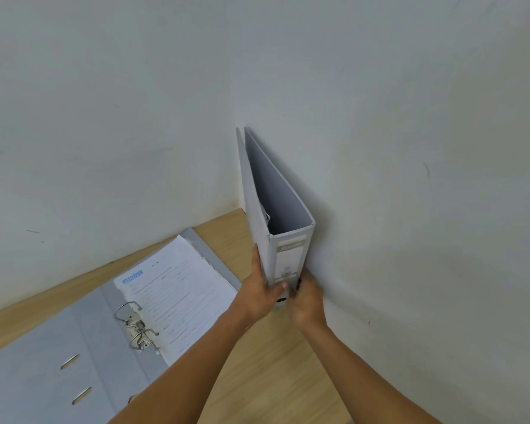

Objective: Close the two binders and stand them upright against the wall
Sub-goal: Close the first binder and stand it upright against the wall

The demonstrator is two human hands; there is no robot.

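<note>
Against the wall [380, 117], at the table's [273, 377] far right corner, your closed binder [291, 255] stands on end, while the open binder [83, 347] lies flat to its left, papers exposed. Your left hand [262, 293] and right hand [306, 299] pinch the standing binder's lower spine between curled fingers; let go carelessly and it could tip onto the open one.

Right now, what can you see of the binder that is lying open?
The open binder is grey and looks like stiff card. It lies flat on the wooden table, near the left wall. Its metal rings sit on the inside by the spine. A stack of printed pages with ragged edges rests on the far cover. The near cover is bare, with two narrow slots. A forearm crosses in front of its near corner. Neither hand touches it.
</note>
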